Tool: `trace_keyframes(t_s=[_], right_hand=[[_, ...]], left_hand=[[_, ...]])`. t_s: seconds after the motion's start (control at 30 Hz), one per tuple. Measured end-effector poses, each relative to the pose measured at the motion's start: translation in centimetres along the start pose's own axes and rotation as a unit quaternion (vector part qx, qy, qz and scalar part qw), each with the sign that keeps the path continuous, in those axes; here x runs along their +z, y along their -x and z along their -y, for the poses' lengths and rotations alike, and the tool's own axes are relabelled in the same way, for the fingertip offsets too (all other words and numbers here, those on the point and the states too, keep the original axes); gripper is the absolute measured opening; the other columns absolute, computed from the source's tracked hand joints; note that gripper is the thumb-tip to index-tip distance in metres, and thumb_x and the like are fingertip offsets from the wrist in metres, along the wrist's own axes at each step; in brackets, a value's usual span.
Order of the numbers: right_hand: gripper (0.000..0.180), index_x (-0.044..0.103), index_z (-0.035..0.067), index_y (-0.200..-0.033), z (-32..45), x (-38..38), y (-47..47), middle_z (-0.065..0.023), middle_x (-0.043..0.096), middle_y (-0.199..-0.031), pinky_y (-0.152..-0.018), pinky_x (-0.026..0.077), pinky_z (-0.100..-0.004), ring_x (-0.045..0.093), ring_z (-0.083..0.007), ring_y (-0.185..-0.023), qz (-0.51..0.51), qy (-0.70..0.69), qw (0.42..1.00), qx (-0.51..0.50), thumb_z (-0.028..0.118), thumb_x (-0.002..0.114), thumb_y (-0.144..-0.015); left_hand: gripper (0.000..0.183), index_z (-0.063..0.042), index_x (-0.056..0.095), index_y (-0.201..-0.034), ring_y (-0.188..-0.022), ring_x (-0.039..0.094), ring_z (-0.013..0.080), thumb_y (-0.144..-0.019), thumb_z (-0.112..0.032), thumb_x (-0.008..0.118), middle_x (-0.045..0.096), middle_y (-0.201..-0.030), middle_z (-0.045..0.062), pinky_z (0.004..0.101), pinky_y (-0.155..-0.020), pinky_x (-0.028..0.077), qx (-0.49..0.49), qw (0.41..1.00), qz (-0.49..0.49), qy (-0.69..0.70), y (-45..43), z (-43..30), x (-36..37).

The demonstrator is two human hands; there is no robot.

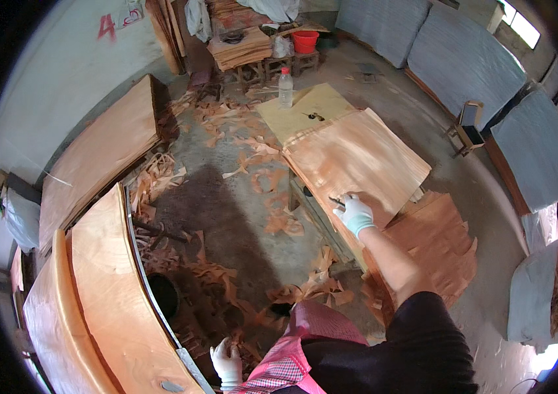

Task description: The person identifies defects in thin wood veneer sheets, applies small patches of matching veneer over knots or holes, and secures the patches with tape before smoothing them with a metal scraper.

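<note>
My right hand (pixel 355 215), in a white glove with a pale green cuff, holds a small dark tool (pixel 336 201), perhaps a knife. It is over the near edge of a stack of wood veneer sheets (pixel 358 152) on a low bench. Low in the view, my left hand (pixel 227 363), also gloved, hangs beside my pink checked apron (pixel 284 367). Its fingers are slightly apart, with nothing seen in them. To its left, a metal strip (pixel 193 369) edges a worktable carrying a broad veneer sheet (pixel 111 276). Another sheet (pixel 74 315) lies there with a rolled edge.
Veneer scraps (pixel 210 271) litter the concrete floor. A red-capped plastic bottle (pixel 285 88) stands on the yellowish board (pixel 298 111) beyond the stack. Darker veneer sheets (pixel 429 241) lie right of my forearm. A large veneer pile (pixel 101 147) flanks the left wall; covered stacks (pixel 461 64) line the right.
</note>
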State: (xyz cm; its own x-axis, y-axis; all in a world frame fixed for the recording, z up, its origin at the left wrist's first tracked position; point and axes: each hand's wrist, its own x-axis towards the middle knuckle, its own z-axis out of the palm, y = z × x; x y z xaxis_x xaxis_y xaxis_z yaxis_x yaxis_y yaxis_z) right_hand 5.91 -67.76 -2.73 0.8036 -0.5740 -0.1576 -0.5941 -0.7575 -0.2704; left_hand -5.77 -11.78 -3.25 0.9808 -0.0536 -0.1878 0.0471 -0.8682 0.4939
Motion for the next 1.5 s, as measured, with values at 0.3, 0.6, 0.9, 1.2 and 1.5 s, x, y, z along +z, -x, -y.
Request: trace_keyframes(t_s=[0.3,0.6,0.9,1.2,1.5], right_hand=[[0.046,0.063,0.014,-0.13,-2.8,4.7,-2.1,-0.0136,0.051,-0.145,-0.094,0.052,-0.0429,0.063,-0.0323,-0.113,-0.026,-0.077,0.997,0.006,0.028,0.071,-0.087],[0.039,0.071,0.005,-0.096,-2.7,-1.0,-6.3,-0.0243,0.069,-0.096,-0.079,0.052,-0.0509,0.066,-0.043,-0.091,-0.064,-0.118,0.989,0.069,0.041,0.059,-0.091],[0.04,0.072,0.006,-0.091,19.2,-7.5,5.3,-0.0064,0.071,-0.079,-0.069,0.051,-0.0349,0.066,-0.0155,-0.075,0.147,-0.424,0.883,-0.139,0.046,0.069,-0.088],[0.025,0.071,0.001,-0.117,26.6,-3.8,18.4,-0.0115,0.075,-0.109,-0.085,0.055,-0.0297,0.071,-0.0155,-0.097,0.134,-0.478,0.77,-0.402,0.01,0.068,-0.093],[0.07,0.044,0.008,-0.148,37.1,5.8,17.6,0.0036,0.06,-0.103,-0.057,0.042,-0.0202,0.048,-0.0038,-0.065,0.351,-0.421,0.778,-0.306,0.037,0.074,-0.092]], left_hand=[[0.028,-0.003,0.071,-0.11,-0.097,0.065,0.0345,-0.083,-0.011,0.071,0.072,-0.102,0.016,0.0414,-0.095,0.049,0.024,0.999,0.0,0.029,-0.6,-0.3,-0.1],[0.028,0.006,0.066,-0.119,-0.105,0.067,0.0186,-0.093,-0.005,0.064,0.072,-0.114,0.013,0.0296,-0.094,0.052,-0.105,0.939,0.047,0.324,-2.3,-0.6,0.4],[0.054,0.002,0.039,-0.147,-0.12,0.06,0.026,-0.104,-0.028,0.054,0.057,-0.138,0.013,0.0392,-0.103,0.049,-0.116,0.698,0.166,0.687,-14.9,-15.7,-8.1],[0.028,-0.001,0.065,-0.122,-0.078,0.056,0.004,-0.096,-0.011,0.065,0.065,-0.093,-0.004,0.0212,-0.068,0.048,-0.029,0.846,-0.075,0.526,-11.3,-10.5,-17.3],[0.023,0.002,0.061,-0.118,-0.087,0.062,0.0099,-0.098,-0.009,0.057,0.065,-0.099,0.001,0.0245,-0.078,0.05,-0.102,0.676,-0.431,0.589,7.5,5.7,-27.9]])
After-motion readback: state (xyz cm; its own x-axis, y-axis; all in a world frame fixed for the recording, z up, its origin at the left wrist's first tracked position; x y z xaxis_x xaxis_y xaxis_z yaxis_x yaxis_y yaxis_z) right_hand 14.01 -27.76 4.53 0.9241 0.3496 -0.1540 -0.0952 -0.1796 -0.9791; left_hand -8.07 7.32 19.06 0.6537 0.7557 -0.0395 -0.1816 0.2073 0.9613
